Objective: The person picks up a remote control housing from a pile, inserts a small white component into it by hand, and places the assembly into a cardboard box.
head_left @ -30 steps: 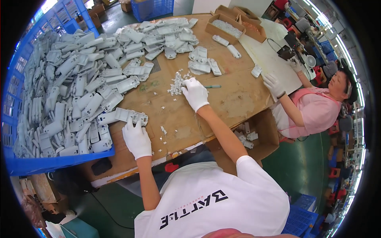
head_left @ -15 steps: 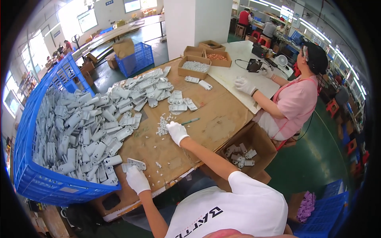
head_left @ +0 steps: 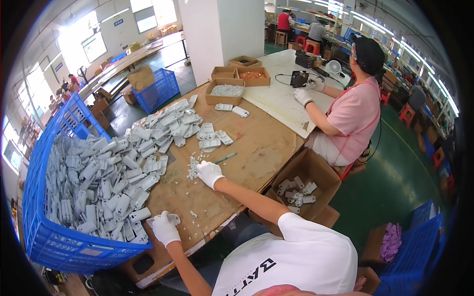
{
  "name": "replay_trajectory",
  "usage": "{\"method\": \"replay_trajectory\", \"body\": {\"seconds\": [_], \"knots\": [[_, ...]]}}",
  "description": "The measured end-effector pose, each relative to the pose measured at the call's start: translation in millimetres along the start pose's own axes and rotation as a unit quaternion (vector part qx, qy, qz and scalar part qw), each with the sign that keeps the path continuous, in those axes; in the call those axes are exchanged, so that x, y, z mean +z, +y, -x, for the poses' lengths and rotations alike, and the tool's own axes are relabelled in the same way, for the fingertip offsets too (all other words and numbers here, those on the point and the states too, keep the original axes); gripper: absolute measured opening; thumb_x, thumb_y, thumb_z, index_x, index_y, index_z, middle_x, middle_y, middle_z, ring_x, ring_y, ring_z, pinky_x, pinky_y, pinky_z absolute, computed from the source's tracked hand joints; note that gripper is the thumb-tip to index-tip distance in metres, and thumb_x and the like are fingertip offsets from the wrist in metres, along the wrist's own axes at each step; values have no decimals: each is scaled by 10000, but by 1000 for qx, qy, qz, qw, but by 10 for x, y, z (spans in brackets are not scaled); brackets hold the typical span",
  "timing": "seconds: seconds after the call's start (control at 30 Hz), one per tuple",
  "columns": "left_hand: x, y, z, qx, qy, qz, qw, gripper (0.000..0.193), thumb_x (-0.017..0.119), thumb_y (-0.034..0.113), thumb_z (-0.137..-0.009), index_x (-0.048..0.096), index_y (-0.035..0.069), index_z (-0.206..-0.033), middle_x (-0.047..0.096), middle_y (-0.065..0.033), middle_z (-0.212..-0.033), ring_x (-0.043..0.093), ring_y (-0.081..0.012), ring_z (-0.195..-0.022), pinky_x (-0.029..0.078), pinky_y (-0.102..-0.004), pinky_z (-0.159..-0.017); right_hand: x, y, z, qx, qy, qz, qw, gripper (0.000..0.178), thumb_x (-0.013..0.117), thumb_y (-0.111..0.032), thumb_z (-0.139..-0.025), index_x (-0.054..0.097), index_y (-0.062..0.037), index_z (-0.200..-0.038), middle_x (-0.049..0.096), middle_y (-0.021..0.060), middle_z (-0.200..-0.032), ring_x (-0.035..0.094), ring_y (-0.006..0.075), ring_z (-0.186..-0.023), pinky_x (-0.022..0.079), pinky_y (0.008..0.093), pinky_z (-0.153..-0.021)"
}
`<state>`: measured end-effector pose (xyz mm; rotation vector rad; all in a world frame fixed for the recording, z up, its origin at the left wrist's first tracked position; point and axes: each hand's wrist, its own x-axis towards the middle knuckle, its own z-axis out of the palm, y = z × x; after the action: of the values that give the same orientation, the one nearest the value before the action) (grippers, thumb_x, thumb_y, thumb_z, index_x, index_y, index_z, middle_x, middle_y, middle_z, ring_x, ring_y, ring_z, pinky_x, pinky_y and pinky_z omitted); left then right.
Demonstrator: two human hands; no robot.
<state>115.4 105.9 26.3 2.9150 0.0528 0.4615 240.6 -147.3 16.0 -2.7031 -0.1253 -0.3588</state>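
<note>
My white-gloved left hand (head_left: 166,230) is closed round a light grey plastic housing (head_left: 173,218) at the table's near edge, hiding much of it. My gloved right hand (head_left: 210,174) is at the edge of a small pile of tiny white plastic parts (head_left: 193,171). Its fingers are drawn together, and whatever is between them is too small to make out. Just beyond that hand lies a green pen-like stick (head_left: 226,158). Several more grey housings (head_left: 210,138) lie past the pile, and a large heap of them (head_left: 113,182) fills the left side.
A blue crate (head_left: 89,251) holds the heap on the left. Cardboard boxes (head_left: 225,98) of small parts stand at the far edge. Below the table's right side, an open carton (head_left: 316,165) contains several white pieces. A co-worker in pink (head_left: 353,106) sits at the right, handling a dark device (head_left: 299,79).
The whole view has shifted a little. My left hand has turned over the housing and now covers more of it. My right hand stays at the pile of tiny parts.
</note>
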Motion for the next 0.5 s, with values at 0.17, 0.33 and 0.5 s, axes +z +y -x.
{"method": "replay_trajectory", "body": {"seconds": [0.17,0.33,0.5], "knots": [[-6,22,-24,-4,41,13,999,161,719,75,-716,737,105,-874,651,-146,-892,644,-336,-880,530,-436,-759,-9,-4,-30,-1,-19,3,1000,126,656,-205,-838,668,-84,-869,659,154,-943,684,335,-882,560,463,-737],[-210,137,-20,-27,80,1,996,92,726,69,-713,730,82,-804,641,-156,-984,609,-344,-948,508,-423,-817,20,8,17,-19,32,24,999,75,623,-147,-840,651,-82,-862,651,145,-902,684,319,-850,570,445,-696],[-250,105,13,41,170,42,984,44,711,59,-732,693,41,-768,618,-181,-1125,562,-350,-1069,466,-435,-910,97,-23,66,-49,71,54,995,51,629,-123,-826,620,-86,-859,634,127,-871,668,299,-841,569,412,-689]]}}
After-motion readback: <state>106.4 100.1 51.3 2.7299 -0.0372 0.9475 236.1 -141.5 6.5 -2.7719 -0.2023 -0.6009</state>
